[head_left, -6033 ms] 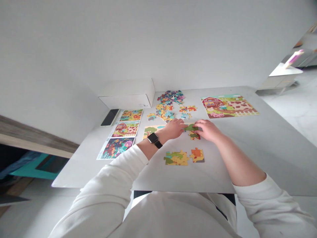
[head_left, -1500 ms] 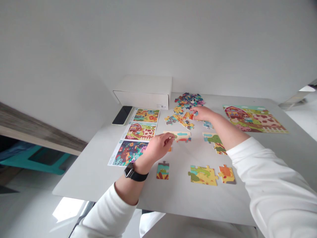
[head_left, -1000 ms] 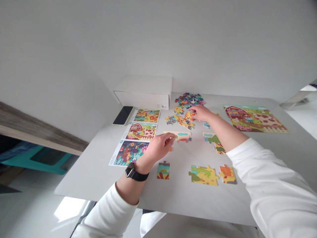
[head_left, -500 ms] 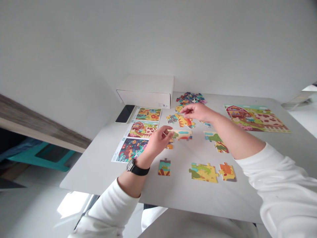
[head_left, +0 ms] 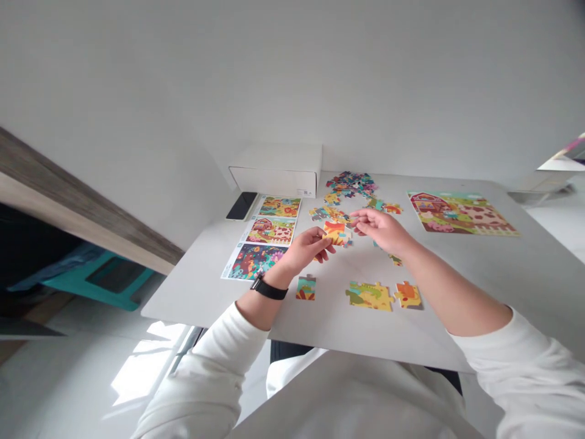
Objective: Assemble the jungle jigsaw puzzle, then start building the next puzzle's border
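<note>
Fingers (head_left: pixel 321 239) of the left hand (head_left: pixel 305 247), which rested on a joined strip half a second ago, are now raised and pinch a flat, knob-edged cardboard puzzle piece (head_left: pixel 335 232), printed yellow and orange, just above the smooth grey counter (head_left: pixel 320 329). The right hand (head_left: pixel 381 227) has drawn back from the loose pile (head_left: pixel 350 183) beyond the fingers. Its half-curled fingertips sit at the piece's right edge, and whether they touch it cannot be told.

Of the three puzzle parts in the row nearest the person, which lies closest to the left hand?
The teal piece, below the left hand holding a yellow piece; the green-yellow section and orange piece lie farther right.
</note>
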`<control>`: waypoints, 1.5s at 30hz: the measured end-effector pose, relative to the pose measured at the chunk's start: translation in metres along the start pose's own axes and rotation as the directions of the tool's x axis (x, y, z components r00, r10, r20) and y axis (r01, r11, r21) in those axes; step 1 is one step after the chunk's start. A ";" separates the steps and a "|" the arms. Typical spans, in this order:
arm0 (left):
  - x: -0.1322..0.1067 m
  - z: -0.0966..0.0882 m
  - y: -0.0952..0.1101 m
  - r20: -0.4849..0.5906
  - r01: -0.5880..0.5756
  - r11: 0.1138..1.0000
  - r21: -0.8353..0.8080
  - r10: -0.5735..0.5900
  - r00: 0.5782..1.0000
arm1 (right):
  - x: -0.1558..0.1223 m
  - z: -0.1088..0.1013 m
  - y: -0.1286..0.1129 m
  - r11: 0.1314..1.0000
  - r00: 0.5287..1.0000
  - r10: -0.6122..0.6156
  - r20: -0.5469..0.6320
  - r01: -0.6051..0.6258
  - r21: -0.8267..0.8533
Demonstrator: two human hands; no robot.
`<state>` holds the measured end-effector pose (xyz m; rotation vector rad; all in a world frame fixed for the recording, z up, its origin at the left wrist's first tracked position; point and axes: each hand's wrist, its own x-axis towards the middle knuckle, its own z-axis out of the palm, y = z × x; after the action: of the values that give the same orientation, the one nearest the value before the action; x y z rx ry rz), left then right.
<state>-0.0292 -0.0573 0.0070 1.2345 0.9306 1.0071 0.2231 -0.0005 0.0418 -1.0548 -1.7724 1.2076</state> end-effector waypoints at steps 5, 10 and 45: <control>-0.011 0.018 0.007 0.005 0.006 0.999 -0.037 -0.005 1.000 | -0.052 0.003 0.007 0.999 0.998 0.052 -0.019 -0.052 -0.001; -0.015 0.035 0.004 0.045 0.008 1.000 0.007 -0.009 0.999 | -0.074 0.017 0.011 0.996 0.997 0.077 -0.025 -0.075 0.054; -0.020 0.116 0.001 0.118 -0.035 0.826 0.563 -0.038 0.992 | -0.138 -0.052 0.018 0.774 0.946 -0.316 0.078 0.305 -0.555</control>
<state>0.0747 -0.1105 0.0211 1.7693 1.1767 0.6506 0.3282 -0.1038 0.0228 -1.0174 -2.2496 0.4652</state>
